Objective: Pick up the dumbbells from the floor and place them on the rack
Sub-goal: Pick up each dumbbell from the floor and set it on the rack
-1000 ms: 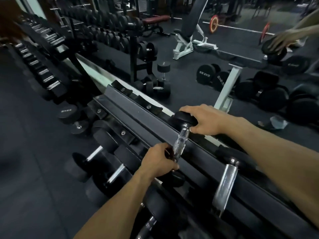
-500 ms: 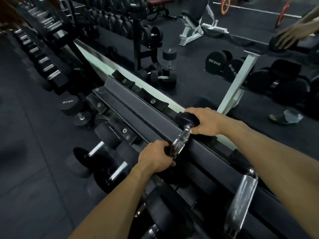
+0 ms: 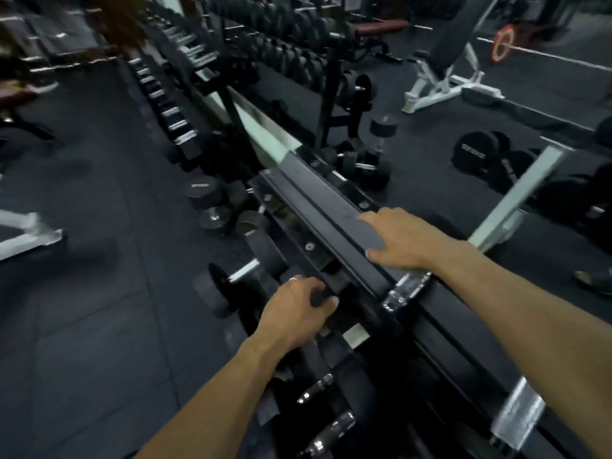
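Observation:
The black dumbbell rack (image 3: 318, 197) runs diagonally through the view. A dumbbell lies across its top tier, and its chrome handle (image 3: 405, 289) shows bare just below my right wrist; both its heads are hidden. My right hand (image 3: 400, 240) rests flat on the top rail, fingers spread, left of that handle. My left hand (image 3: 294, 309) is lower, at the rack's front edge and well left of the handle. Its fingers and thumb curl round something dark, and I cannot make out whether they hold it.
More dumbbells sit on the lower tier (image 3: 238, 276) and at bottom right (image 3: 516, 419). Loose dumbbells lie on the floor behind the rack (image 3: 364, 160), and big ones to the right (image 3: 473, 150). A white bench frame (image 3: 516, 200) stands close, with a sandalled foot (image 3: 592, 279) beside it.
My left hand has let go of the chrome handle and moved left. My right hand has slid off the dumbbell's far head onto the top rail. The dumbbell now lies on the rack.

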